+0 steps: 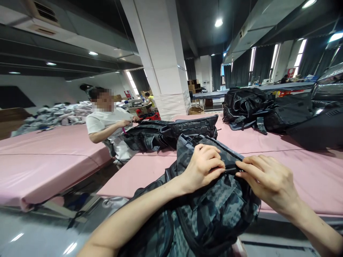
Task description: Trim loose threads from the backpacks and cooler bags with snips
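Observation:
A dark camouflage backpack [214,210] leans against the near edge of the pink-covered table, its upper part resting toward the tabletop. My left hand [205,166] is closed in a pinch near the bag's top edge. Opposite it, my right hand [268,180] pinches at the same edge with thumb and fingers. A short black strap [230,171] runs between the two sets of fingertips. Its ends are hidden in my fingers, and whether it has a buckle or a zipper pull I cannot make out.
Across the table, a co-worker [107,125] handles another camouflage bag [150,134]. More dark bags [249,105] pile up at the right, beside black panels [318,125]. A white pillar [160,53] rises behind the pink table [308,171]. Another pink table [53,157] stands left.

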Tool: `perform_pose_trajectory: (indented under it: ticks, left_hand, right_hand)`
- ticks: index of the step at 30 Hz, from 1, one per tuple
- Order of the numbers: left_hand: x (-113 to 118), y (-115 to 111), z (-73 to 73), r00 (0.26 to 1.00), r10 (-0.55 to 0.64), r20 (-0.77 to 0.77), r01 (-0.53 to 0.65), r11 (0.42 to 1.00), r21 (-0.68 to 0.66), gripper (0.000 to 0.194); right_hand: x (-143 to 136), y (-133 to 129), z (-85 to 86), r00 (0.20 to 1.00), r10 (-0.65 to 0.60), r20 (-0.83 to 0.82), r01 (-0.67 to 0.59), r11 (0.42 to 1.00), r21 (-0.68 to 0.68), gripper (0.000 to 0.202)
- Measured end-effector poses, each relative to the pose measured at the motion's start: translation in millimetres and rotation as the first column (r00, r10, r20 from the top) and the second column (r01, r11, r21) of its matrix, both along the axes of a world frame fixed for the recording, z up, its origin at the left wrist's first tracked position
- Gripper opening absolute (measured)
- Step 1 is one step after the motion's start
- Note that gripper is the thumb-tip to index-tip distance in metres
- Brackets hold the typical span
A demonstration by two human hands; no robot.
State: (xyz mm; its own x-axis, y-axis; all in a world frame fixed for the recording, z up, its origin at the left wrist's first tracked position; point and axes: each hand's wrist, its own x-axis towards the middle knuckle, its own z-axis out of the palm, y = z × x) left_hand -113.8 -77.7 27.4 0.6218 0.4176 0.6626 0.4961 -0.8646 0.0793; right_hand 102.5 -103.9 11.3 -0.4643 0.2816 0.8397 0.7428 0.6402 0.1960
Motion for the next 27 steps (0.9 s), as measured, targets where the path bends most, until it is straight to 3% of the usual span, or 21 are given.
perform_pose_trajectory:
  ticks: [7, 16, 19, 23, 27]
  left_hand:
    - [-2.9, 1.4, 0.8, 1.000, -0.007, 0.012, 0.008, 0.997, -0.080, 0.013]
    - [-1.5, -1.9, 2.1, 0.999, -0.030, 0.023, 0.032, 0.997, -0.065, 0.012]
    - [-2.1, -0.6, 0.0, 0.999, 0.040, 0.021, -0.037, 0.989, -0.143, 0.021]
    - [-3.9, 4.9, -3.2, 0.988, 0.125, -0.087, -0.143, 0.959, -0.243, 0.029]
    - [1.1, 6.3, 1.6, 0.993, 0.081, -0.088, -0.105, 0.941, -0.321, 0.020]
  right_hand:
    - [2.7, -1.9, 2.6, 1.000, 0.011, 0.024, -0.011, 1.000, 0.002, 0.012]
    - [-5.1, -3.6, 8.4, 0.992, -0.059, 0.111, 0.054, 0.998, 0.044, 0.006]
    - [8.4, -11.1, -3.2, 1.000, -0.017, -0.025, 0.016, 0.999, -0.035, 0.010]
    - [25.5, -34.3, -32.5, 0.969, 0.047, -0.241, -0.113, 0.957, -0.266, 0.028]
    - [22.6, -40.6, -43.5, 0.972, -0.128, -0.195, 0.062, 0.948, -0.313, 0.032]
